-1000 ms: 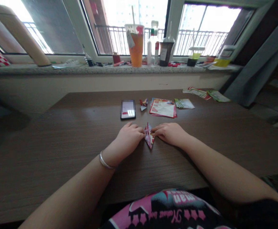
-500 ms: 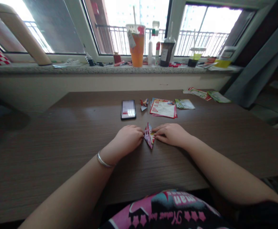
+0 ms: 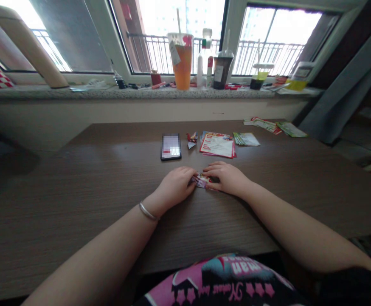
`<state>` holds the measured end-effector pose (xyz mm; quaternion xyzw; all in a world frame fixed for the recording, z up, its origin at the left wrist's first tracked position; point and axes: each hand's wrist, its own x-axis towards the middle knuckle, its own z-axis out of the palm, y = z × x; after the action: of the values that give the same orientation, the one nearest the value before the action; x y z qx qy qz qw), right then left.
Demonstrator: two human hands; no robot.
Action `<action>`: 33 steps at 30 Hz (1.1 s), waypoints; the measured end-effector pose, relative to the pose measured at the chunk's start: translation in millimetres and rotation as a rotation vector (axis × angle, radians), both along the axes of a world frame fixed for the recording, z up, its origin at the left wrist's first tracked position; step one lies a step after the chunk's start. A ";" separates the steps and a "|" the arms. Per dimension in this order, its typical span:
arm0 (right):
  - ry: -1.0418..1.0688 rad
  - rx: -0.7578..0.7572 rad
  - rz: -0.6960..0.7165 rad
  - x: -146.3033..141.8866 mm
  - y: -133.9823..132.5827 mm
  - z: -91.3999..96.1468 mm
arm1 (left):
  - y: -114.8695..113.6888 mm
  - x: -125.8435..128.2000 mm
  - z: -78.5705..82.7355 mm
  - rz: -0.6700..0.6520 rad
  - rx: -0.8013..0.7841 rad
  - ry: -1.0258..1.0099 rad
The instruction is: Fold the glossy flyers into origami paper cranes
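Observation:
A small piece of folded printed paper (image 3: 201, 180), pink, white and yellow, lies on the brown table between my hands. Its left end is gripped by my left hand (image 3: 179, 182), fingers bent over it and thumb along the near side. My right hand (image 3: 226, 177) has the right end between thumb and fingers, and the fingers partly cover it. Just beyond the hands are a phone (image 3: 170, 146), a small folded paper figure (image 3: 192, 140) and a stack of printed sheets (image 3: 217, 145).
Green-and-white papers (image 3: 246, 139) lie right of the stack, with more leaflets (image 3: 266, 125) at the table's far right corner. On the windowsill stand a tall cup of orange drink (image 3: 183, 63), a dark drink cup (image 3: 223, 70) and bottles. A grey curtain (image 3: 344, 97) hangs at the right.
The folded paper has turned from pointing away from me to lying crosswise. Both hands have shifted to hold its two ends, the left moving slightly right.

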<state>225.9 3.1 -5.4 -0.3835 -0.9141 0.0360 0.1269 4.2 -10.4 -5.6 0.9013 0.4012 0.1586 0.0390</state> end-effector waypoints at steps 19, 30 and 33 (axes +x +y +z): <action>0.097 -0.059 -0.010 -2.0 -3.5 -3.8 | -0.3 -2.5 -2.7 0.121 -0.001 0.014; 0.225 -0.140 0.018 1.6 4.7 -11.9 | 2.6 0.4 -0.2 0.140 -0.134 -0.118; 0.300 -0.163 0.029 0.6 5.3 -12.7 | 3.7 0.5 -0.6 0.149 -0.159 -0.167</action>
<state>226.5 8.4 -18.1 -0.3695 -0.8845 0.1686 0.2298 4.8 -6.8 -6.2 0.8468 0.4736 0.2034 0.1315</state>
